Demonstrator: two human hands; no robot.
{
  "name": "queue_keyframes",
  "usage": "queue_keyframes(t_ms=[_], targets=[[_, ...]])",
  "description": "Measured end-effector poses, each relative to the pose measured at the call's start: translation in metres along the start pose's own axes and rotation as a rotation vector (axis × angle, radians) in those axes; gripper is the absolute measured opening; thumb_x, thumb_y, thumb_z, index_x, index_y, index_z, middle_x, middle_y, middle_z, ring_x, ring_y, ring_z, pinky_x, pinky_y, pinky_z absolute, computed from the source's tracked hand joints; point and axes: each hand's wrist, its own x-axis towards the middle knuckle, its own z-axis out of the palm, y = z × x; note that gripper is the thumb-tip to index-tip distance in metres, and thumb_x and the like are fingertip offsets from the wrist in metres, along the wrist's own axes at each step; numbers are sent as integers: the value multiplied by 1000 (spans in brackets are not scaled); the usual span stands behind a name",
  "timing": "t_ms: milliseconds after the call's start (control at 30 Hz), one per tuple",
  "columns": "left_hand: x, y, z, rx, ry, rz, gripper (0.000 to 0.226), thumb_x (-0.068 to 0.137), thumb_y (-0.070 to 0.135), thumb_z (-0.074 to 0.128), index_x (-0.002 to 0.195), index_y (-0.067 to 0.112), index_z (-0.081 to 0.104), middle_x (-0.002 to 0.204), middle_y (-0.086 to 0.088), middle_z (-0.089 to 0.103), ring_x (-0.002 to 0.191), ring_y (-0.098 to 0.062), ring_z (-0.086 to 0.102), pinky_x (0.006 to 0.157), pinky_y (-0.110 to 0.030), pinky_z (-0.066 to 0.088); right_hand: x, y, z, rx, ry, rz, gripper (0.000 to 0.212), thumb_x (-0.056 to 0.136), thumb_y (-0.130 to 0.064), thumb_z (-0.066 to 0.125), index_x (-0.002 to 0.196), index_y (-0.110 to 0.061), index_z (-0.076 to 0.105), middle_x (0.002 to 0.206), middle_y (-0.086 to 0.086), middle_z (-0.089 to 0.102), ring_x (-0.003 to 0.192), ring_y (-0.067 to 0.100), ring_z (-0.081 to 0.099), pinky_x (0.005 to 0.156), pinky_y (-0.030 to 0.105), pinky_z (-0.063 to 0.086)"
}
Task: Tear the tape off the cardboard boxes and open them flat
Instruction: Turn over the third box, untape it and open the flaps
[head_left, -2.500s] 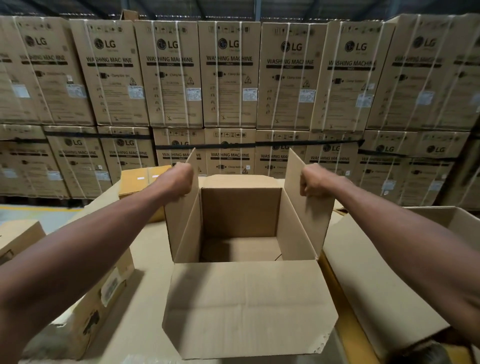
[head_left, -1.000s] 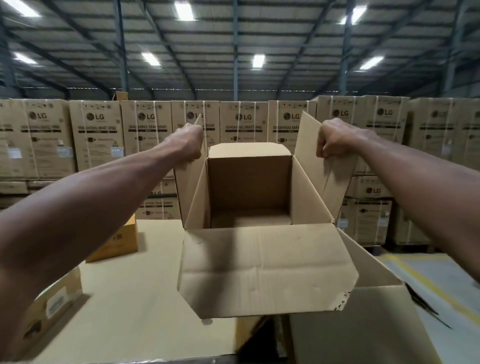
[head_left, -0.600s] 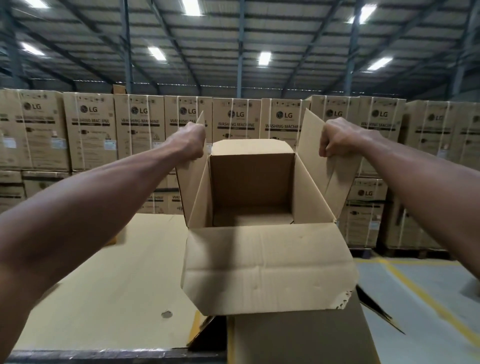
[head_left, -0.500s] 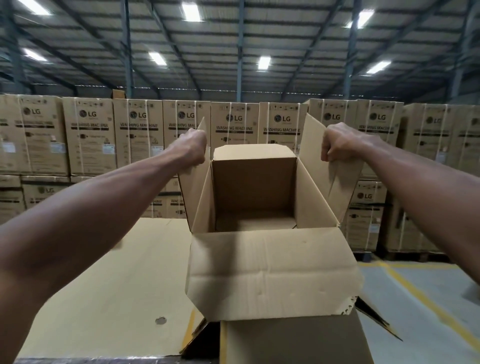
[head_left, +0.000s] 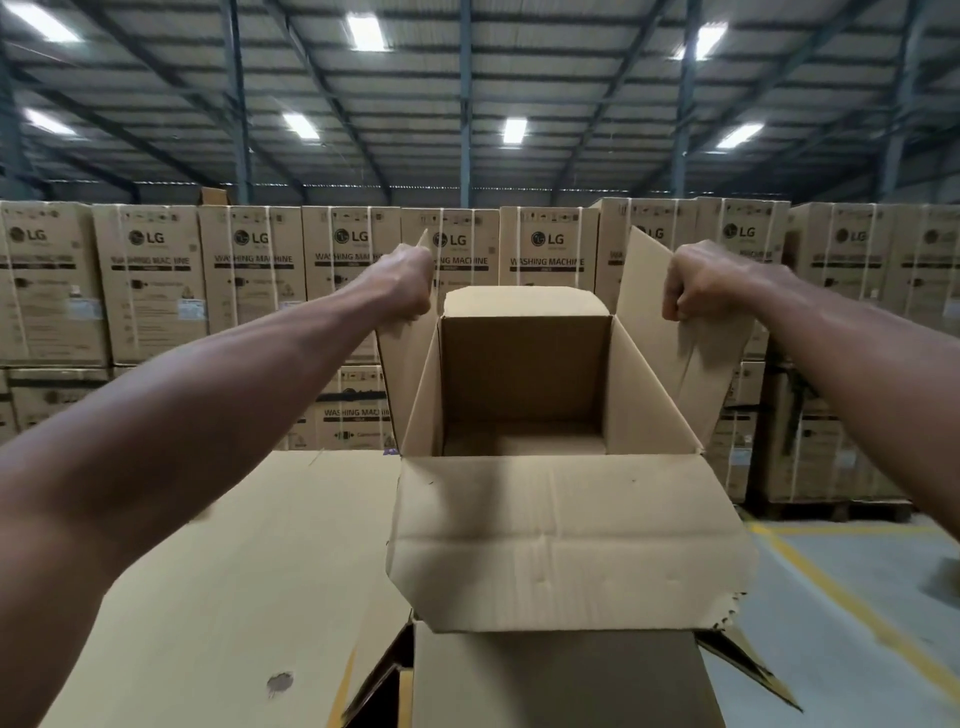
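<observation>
While both fists clamp its side flaps, the cardboard box (head_left: 524, 374) hangs up in the air at centre frame, mouth tilted toward me, inside bare as far as I can see. Left hand (head_left: 408, 283) is curled tight round the top of the left flap (head_left: 402, 364); right hand (head_left: 696, 283) same on the right flap (head_left: 654, 312), which creases under that grip. Fingertips are tucked behind the card on both sides, so I can't see them. Near flap (head_left: 566, 540) droops toward the cam, w/ a ragged, torn lower-right corner. Far flap (head_left: 524, 299) stands up at the back. Box's outer walls & bottom are hidden behind the near flap; can't make out any tape.

Just below sits another carton (head_left: 561, 680), cut off by the bottom edge, a dark flap poking out at its right. To the left lies a broad flat cardboard sheet (head_left: 234, 571), a dark spot near its lower end; what carries it is out of view. Behind, stacked washing-machine cartons (head_left: 249, 280) run wall to wall, print blurred toward the edges. Grey floor (head_left: 857, 597) w/ yellow lines at right. Roof lights (head_left: 366, 31) overhead.
</observation>
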Motion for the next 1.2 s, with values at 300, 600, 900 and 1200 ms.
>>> queue_keyframes(t_ms=[300, 600, 900, 1200], targets=[[0, 6, 55, -39, -129, -41, 14, 93, 1, 69, 89, 11, 62, 90, -11, 70, 72, -23, 75, 60, -32, 63, 10, 25, 54, 24, -145, -18, 10, 86, -11, 79, 88, -21, 80, 105, -2, 63, 92, 14, 62, 70, 27, 53], [-13, 3, 107, -59, -184, -144, 13, 94, -2, 67, 87, 9, 64, 87, -13, 70, 63, -19, 70, 47, -23, 53, 28, 32, 113, 110, -228, -53, 11, 86, -5, 76, 87, -16, 77, 102, 0, 66, 91, 14, 64, 71, 26, 54], [-16, -21, 169, -24, -254, -202, 11, 93, 1, 71, 84, 8, 70, 84, -12, 73, 63, -20, 75, 48, -24, 57, 33, 43, 179, 152, -307, -49, 14, 81, -6, 81, 83, -19, 81, 95, -2, 71, 87, 11, 66, 83, 33, 60], [-38, -46, 244, -24, -327, -251, 18, 92, 1, 71, 79, 12, 68, 81, -9, 71, 64, -17, 73, 48, -21, 54, 16, 41, 263, 239, -372, 12, 11, 83, -6, 81, 87, -15, 76, 94, -2, 71, 90, 12, 66, 82, 29, 54]])
